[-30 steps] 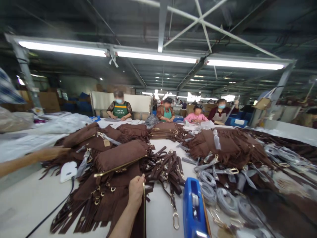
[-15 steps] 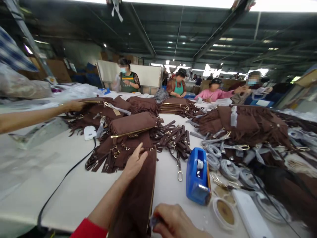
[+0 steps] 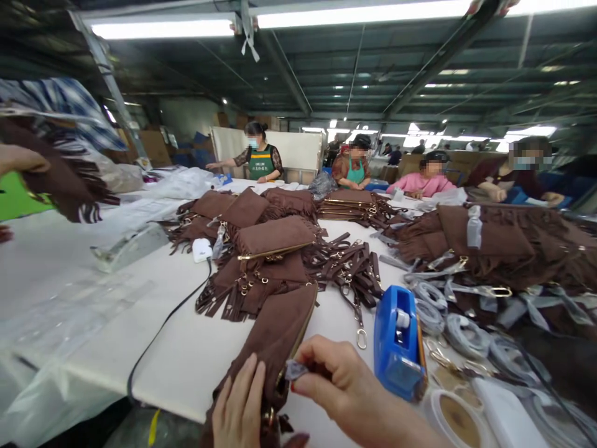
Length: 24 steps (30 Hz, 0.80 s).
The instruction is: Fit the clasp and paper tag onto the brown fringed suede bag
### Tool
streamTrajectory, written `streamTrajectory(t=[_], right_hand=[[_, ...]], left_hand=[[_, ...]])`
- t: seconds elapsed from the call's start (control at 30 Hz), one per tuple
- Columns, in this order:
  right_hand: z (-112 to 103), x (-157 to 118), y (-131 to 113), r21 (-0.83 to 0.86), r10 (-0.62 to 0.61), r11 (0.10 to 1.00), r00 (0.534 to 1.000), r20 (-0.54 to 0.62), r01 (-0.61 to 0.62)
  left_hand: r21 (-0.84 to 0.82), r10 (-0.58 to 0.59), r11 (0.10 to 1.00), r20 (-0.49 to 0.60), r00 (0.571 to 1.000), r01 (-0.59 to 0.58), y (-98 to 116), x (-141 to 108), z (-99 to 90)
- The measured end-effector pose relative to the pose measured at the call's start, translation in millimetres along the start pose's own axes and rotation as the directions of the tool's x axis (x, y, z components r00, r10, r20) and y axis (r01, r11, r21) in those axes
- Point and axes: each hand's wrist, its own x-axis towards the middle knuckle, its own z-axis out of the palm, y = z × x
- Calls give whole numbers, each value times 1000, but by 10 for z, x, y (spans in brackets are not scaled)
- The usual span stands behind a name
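A brown suede-like bag [image 3: 273, 333] with a zip along its right edge lies lengthwise in front of me. My left hand [image 3: 240, 401] rests on its near end, fingers stretched flat, with a gold ring close to the thumb. At the zip edge my right hand [image 3: 340, 379] pinches a small crumpled piece of greyish clear plastic [image 3: 295, 370]; whether it is wrapped round a zip pull cannot be made out. Beyond the bag lie another zipped brown pouch [image 3: 277, 236] and a heap of brown straps with gold clasps [image 3: 349, 264].
Right of my hand stands a blue tape dispenser [image 3: 396, 342], beside a tape roll [image 3: 452, 420] and coiled wrapped straps [image 3: 469, 336]. More fringed brown bags [image 3: 489, 233] are piled behind. A black cable [image 3: 168, 323] crosses the left side. Co-workers sit across the table; another's hand lifts a fringed bag [image 3: 60, 168].
My left hand has drawn back from the bag's far part to its near end. My right hand has risen slightly with the plastic. At the left, a co-worker's hand has lifted a fringed bag away.
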Motion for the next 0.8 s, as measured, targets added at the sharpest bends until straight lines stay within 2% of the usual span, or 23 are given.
streamTrajectory(t=[0.1,0.17,0.23,0.3,0.33,0.37,0.4,0.43,0.47,0.5,0.53,0.57,0.63,0.7,0.73,0.77,0.8], right_hand=[[1,2,-60,-42,-36,998,999,-17,36],[9,14,-68,-12,-38,999,998,-47,37],[18,47,-84,-33,-40,999,996,-77,38],[14,101,-127,-134,-73,989,992,-104,59],[1,134,-156,-182,-96,981,989,-115,75],[-18,166,-186,-200,-114,976,986,-120,88],[-41,195,-211,-180,-125,978,985,-119,102],[-66,217,-226,-129,-136,984,984,-115,121],[-88,231,-226,-71,-151,987,981,-119,143],[-102,234,-205,-26,-172,985,975,-141,170],[-105,228,-160,-6,-204,978,961,-187,207],[-94,214,-89,-19,-245,968,935,-257,248],[-32,171,128,-143,-329,944,864,-382,297],[76,123,412,-310,-373,916,822,-430,254],[141,98,560,-381,-367,903,820,-439,200],[208,74,702,-431,-344,892,824,-451,136],[273,50,832,-463,-317,883,829,-461,80]], left_hand=[[-113,76,990,-117,990,-89,186,315,-67],[-183,144,969,-135,980,-167,192,423,-53],[-249,139,953,-146,979,-173,176,496,-12],[-375,19,924,-140,990,-71,187,589,11],[-466,-97,884,-84,992,47,203,653,5],[-552,-236,807,21,972,208,223,729,-14],[-610,-374,690,161,914,390,241,816,-43],[-639,-493,534,297,818,554,254,910,-77],[-650,-585,359,402,704,670,258,1005,-112],[-670,-652,187,463,601,719,249,1097,-143],[-709,-700,32,487,521,705,228,1183,-167],[-750,-731,-104,503,461,653,194,1259,-182],[-781,-734,-317,561,382,538,92,1372,-190],[-730,-675,-454,656,338,511,-36,1426,-182],[-700,-652,-475,687,321,533,-102,1430,-177],[-687,-647,-446,690,324,573,-164,1422,-172],[-693,-660,-376,666,348,615,-219,1402,-167]])
